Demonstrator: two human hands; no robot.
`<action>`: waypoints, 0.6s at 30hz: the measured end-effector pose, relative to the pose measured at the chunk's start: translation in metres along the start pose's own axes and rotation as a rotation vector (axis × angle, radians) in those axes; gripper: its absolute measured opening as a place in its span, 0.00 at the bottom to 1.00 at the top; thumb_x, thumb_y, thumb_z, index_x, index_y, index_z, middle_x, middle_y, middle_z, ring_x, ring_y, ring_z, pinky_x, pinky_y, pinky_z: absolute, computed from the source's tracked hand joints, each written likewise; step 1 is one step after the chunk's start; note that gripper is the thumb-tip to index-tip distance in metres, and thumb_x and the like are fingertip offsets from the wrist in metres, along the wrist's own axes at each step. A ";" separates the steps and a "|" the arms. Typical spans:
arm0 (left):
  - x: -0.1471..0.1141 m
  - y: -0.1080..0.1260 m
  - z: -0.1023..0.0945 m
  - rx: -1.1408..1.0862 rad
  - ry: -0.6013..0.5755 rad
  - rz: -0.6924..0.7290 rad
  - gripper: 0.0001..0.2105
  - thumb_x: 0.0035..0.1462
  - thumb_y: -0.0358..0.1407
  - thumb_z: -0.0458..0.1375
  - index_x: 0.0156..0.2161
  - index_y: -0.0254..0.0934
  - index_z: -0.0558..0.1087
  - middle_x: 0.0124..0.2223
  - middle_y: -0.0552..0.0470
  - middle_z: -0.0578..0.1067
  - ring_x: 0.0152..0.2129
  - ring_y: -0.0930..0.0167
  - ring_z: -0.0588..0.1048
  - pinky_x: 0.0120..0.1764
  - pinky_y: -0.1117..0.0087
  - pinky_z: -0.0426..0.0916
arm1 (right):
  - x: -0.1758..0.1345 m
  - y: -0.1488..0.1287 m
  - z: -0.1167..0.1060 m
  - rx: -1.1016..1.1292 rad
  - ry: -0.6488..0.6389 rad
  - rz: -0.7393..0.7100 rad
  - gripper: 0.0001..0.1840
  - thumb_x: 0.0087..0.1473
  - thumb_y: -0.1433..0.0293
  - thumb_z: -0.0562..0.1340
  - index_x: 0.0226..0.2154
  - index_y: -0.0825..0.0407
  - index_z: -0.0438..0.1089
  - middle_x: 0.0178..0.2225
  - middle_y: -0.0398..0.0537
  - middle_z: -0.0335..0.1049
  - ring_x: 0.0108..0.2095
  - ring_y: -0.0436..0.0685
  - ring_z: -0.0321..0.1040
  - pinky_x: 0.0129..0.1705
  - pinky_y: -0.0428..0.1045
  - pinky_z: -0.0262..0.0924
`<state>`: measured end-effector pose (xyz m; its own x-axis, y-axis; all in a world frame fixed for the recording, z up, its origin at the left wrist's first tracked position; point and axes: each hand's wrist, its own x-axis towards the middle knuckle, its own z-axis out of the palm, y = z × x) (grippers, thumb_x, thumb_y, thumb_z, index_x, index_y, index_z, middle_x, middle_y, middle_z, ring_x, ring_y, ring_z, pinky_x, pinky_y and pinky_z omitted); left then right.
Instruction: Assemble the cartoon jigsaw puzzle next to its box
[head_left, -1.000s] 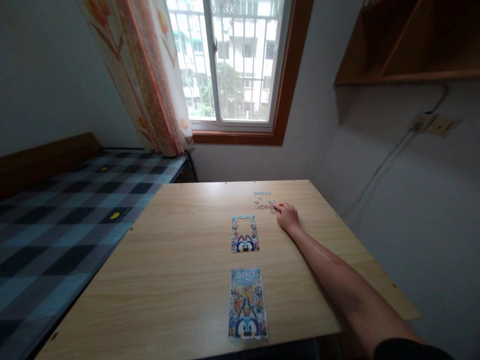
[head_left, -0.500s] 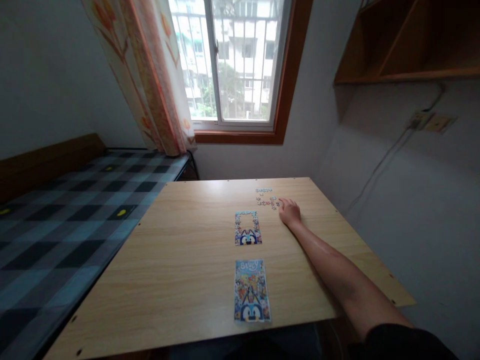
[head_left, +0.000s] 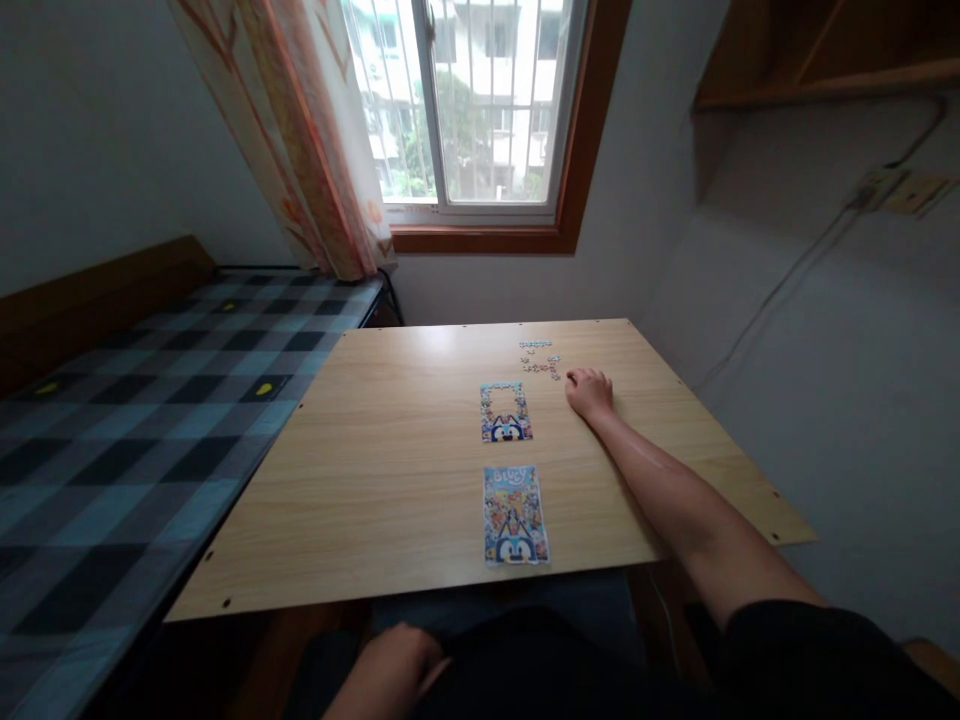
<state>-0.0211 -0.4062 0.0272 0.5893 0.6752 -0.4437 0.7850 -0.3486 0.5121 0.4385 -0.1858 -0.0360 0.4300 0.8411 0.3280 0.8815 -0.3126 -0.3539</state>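
My right hand (head_left: 590, 392) rests on the table just right of the loose puzzle pieces (head_left: 540, 368), its fingers curled and pinched at the tips. A puzzle piece seems to be in that pinch, mostly covered by the fingers. Nearer to me lies a partly assembled jigsaw puzzle (head_left: 506, 430), a cartoon dog's face along its bottom and a bare gap in its upper middle. Closer still is a printed reference picture (head_left: 516, 515) of the same design. Below the table edge, my left hand (head_left: 394, 668) lies curled at my lap, with nothing visible in it.
The light wooden table (head_left: 390, 450) reaches toward a window (head_left: 487, 110) with a patterned curtain (head_left: 285, 130). On the left is a bed (head_left: 187, 400) with a checked cover. A wooden shelf (head_left: 840, 70) and a cable (head_left: 780, 285) are on the right wall.
The camera view has tilted down, bringing my left hand in. My right hand has drawn slightly away from the loose pieces, and the piece by its fingertips no longer shows on the table.
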 end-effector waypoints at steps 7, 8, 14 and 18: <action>0.016 0.023 -0.039 0.053 0.260 0.236 0.18 0.65 0.39 0.51 0.22 0.37 0.66 0.22 0.53 0.72 0.20 0.73 0.69 0.26 0.72 0.56 | -0.018 0.007 -0.010 0.037 -0.002 -0.023 0.15 0.57 0.71 0.58 0.42 0.50 0.79 0.48 0.52 0.77 0.49 0.62 0.67 0.53 0.53 0.56; 0.018 0.028 -0.044 0.039 0.381 0.311 0.19 0.65 0.38 0.50 0.22 0.37 0.63 0.21 0.53 0.70 0.19 0.74 0.68 0.25 0.72 0.56 | -0.020 0.008 -0.011 0.040 -0.001 -0.027 0.16 0.57 0.71 0.58 0.45 0.50 0.78 0.49 0.52 0.77 0.49 0.61 0.67 0.53 0.53 0.56; 0.041 0.042 -0.074 0.017 0.897 0.621 0.19 0.64 0.30 0.52 0.21 0.38 0.56 0.19 0.57 0.60 0.16 0.77 0.61 0.23 0.72 0.54 | -0.030 0.015 -0.016 0.031 -0.003 -0.016 0.17 0.60 0.66 0.59 0.46 0.54 0.79 0.50 0.56 0.76 0.50 0.62 0.67 0.55 0.53 0.57; 0.066 0.039 -0.098 0.009 1.044 0.580 0.21 0.64 0.31 0.53 0.20 0.38 0.53 0.19 0.58 0.56 0.16 0.76 0.58 0.22 0.70 0.52 | -0.029 0.012 -0.022 0.025 -0.047 -0.038 0.15 0.60 0.65 0.60 0.42 0.51 0.81 0.47 0.54 0.78 0.49 0.61 0.68 0.55 0.53 0.57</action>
<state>0.0296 -0.3113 0.0896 0.4197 0.6164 0.6663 0.4569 -0.7778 0.4317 0.4408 -0.2238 -0.0311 0.3866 0.8719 0.3005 0.8914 -0.2697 -0.3642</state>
